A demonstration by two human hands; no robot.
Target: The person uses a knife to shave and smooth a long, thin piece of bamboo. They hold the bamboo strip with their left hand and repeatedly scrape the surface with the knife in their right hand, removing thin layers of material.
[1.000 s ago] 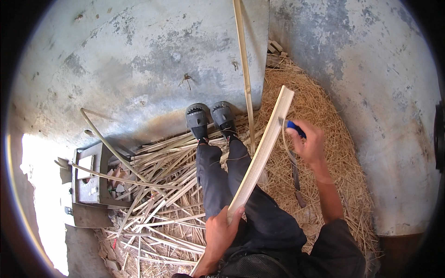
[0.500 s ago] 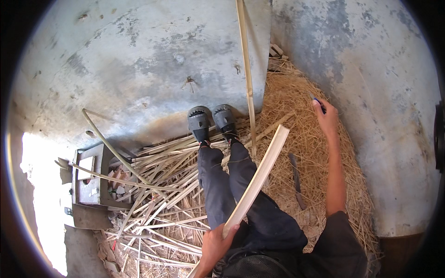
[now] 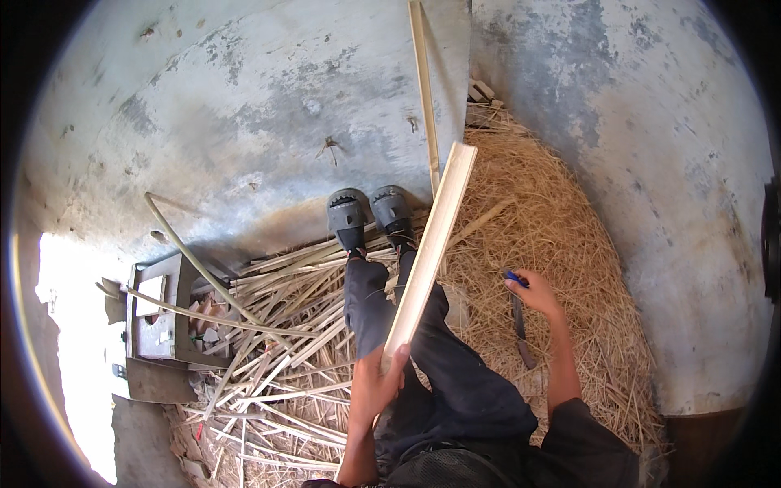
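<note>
In my left hand (image 3: 377, 382) is the lower end of a split bamboo strip (image 3: 435, 236), pale and channelled along its inner face. The strip slants up and to the right above my legs, its far end standing free over the straw. My right hand (image 3: 537, 294) is closed around a small knife with a blue handle (image 3: 514, 279), apart from the strip; its blade is hard to make out here. Below that hand a long dark blade with a wooden handle (image 3: 527, 355) lies on the shavings.
Long bamboo strips (image 3: 301, 325) lie piled left of my legs. Straw-like shavings (image 3: 561, 220) cover the floor on the right. A wooden box (image 3: 167, 350) with rubble stands at the left. One bamboo strip (image 3: 424, 89) leans on the grey wall (image 3: 244, 106).
My right hand has come down and inward with the knife, from beside the right wall to above the long blade. My left hand has raised the strip and tilted it more upright.
</note>
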